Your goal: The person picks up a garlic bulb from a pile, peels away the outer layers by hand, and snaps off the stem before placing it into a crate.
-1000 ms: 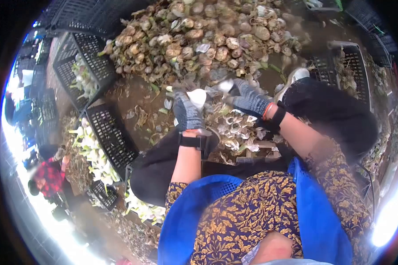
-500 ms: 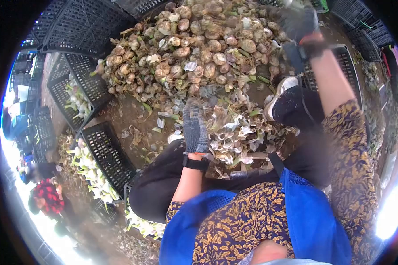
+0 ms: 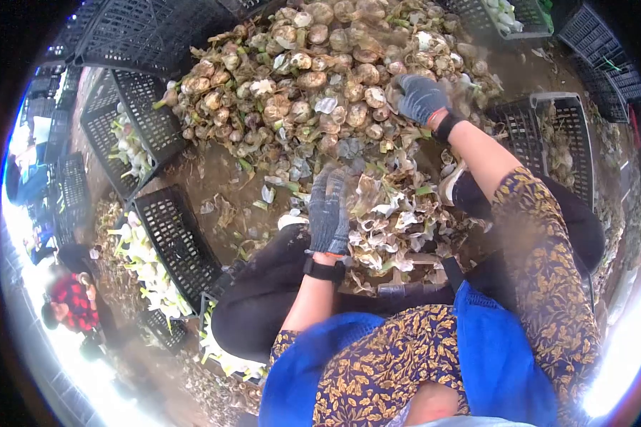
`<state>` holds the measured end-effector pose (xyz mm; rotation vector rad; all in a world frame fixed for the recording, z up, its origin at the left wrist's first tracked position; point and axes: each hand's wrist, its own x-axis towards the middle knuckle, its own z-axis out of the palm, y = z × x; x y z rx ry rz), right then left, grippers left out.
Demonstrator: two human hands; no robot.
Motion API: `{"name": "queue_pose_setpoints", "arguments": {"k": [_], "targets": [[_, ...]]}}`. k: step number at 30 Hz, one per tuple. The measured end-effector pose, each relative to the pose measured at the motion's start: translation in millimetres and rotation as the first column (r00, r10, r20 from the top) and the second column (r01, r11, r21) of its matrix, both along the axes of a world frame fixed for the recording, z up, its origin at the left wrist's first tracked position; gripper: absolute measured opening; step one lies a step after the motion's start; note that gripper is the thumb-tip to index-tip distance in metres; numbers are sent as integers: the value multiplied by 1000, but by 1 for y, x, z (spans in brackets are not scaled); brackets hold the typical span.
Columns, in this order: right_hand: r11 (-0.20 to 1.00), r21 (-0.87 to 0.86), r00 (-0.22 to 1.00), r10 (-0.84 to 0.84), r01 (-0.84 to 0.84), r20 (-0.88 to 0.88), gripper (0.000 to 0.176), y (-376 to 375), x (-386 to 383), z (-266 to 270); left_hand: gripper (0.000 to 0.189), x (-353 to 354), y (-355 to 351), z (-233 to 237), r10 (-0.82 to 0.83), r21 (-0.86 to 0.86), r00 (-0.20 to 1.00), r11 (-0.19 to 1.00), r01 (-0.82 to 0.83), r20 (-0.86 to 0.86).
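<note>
A large heap of garlic bulbs (image 3: 310,82) with dry skins lies on the ground ahead. My right hand (image 3: 421,98), in a grey glove, rests at the heap's right side, its fingers curled against the bulbs; what they hold, if anything, is hidden. Nearer to me, my left hand (image 3: 328,210), gloved in grey, is over the loose peeled skins (image 3: 384,231) between my legs. Its fingers point forward and lie close together, and whether something is under them cannot be made out.
Black crates (image 3: 176,238) with pale trimmed garlic (image 3: 146,267) stand on the left. More crates (image 3: 584,146) are at the right, and one holding white bulbs (image 3: 504,14) is at the top right. A person in a red checked top (image 3: 75,302) is at far left.
My right hand has come from the upper right, beside the crate, leftward and down to the heap. My left hand has shifted slightly right. The view has turned a little.
</note>
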<state>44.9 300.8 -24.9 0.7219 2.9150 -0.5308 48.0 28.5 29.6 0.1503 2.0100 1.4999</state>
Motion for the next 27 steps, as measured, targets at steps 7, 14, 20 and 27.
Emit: {"name": "queue_pose_setpoints", "arguments": {"k": [7,14,20,27], "targets": [[535,-844,999,2,-29,-32,29,-55,27,104,45,2,17,26,125,258,975,951,-171,184],[53,-997,949,-314,52,33,40,-122,45,97,37,-12,-11,-56,256,373,859,819,-437,444],[609,-789,950,-189,-84,-247,28,-154,48,95,33,-2,-13,-18,-48,-100,786,995,-18,-617],[572,-817,979,-119,-69,-166,31,-147,49,84,29,0,-12,-18,11,-30,773,999,-39,-634]]}}
